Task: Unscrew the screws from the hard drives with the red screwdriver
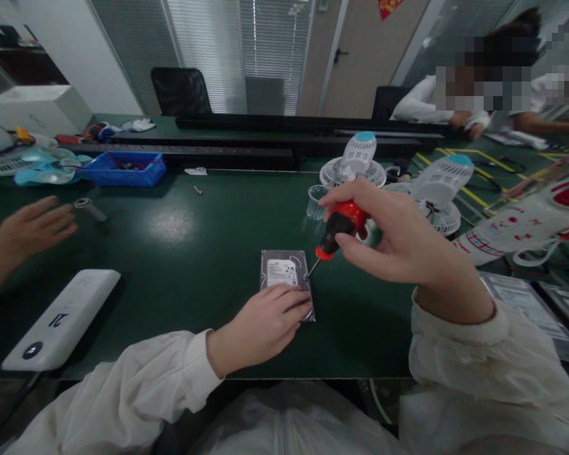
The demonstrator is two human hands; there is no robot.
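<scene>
A silver hard drive (282,269) with a white label lies flat on the dark green table in front of me. My left hand (265,322) is closed over its near half, fingers draped across to the right edge and holding it against the table. In my right hand (391,234) is a red and black screwdriver (337,231), gripped by the handle and tilted. Its metal tip meets the drive's right edge; whether a screw sits under it is too small to tell.
A clear plastic cup (315,203) and white fans (359,155) stand beyond my right hand. To the left are a white power bank (61,322), a metal cylinder (91,210), a blue tray (126,169) and another person's hand (33,227). A white patterned bottle (526,218) is at right.
</scene>
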